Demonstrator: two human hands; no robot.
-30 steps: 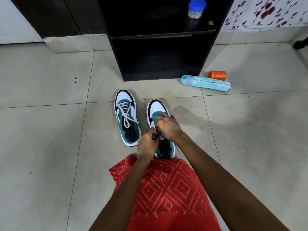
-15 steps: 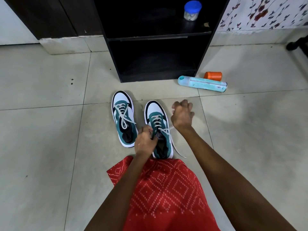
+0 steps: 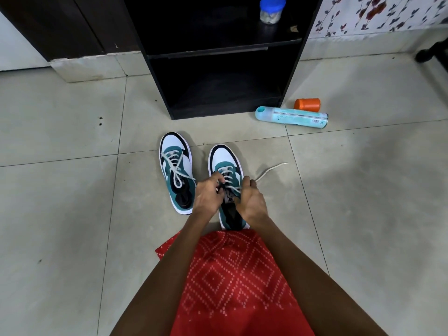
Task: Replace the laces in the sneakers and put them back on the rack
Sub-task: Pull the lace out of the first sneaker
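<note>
Two white, teal and black sneakers stand side by side on the tiled floor, toes toward the black rack. The left sneaker is laced with a white lace and no hand touches it. Both hands work over the tongue of the right sneaker. My left hand pinches the white lace near the upper eyelets. My right hand grips the sneaker's right side by the lace. One loose lace end trails across the floor to the right.
A teal spray can lies on the floor right of the rack, with an orange cap behind it. A blue-lidded jar stands on the rack's upper shelf. Red patterned cloth covers my lap.
My right hand, raised to the right with the lace pulled out half a second ago, has come back onto the right sneaker. The lace end now lies loose on the floor.
</note>
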